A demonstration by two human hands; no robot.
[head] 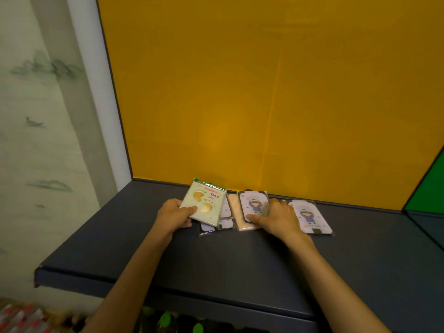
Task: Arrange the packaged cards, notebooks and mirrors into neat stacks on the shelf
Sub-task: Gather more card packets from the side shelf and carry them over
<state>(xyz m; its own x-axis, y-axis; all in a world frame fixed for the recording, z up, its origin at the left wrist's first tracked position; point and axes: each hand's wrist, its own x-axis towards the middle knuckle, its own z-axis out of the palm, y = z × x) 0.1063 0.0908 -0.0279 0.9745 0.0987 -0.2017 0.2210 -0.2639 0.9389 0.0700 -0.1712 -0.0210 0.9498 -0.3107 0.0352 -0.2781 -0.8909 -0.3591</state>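
Both hands are on the dark shelf (240, 265), right up against the yellow back panel (264, 92). The left hand (173, 216) grips the cream "Happy Day" card (204, 204) in its clear packet: thumb pinched over the card's near left corner, fingers (186, 223) curled beneath it, and the card tilted up off the shelf. Just under and to the right of those fingers lie pale lilac packets (216, 224), partly covered by the card.

The right hand (278, 218) holds a lilac packet printed with a cartoon girl (254, 205). Its thumb (253, 218) presses along the packet's near edge; the other fingers are hidden behind the hand, so how they lie I cannot tell. Beneath that packet, sticking out toward the left hand, is a pale peach packet (236, 212). Just beyond the back of the right hand, a second cartoon-girl packet (310, 218) lies flat on the shelf, partly covered by the hand.

A green panel (430, 186) borders the far right.
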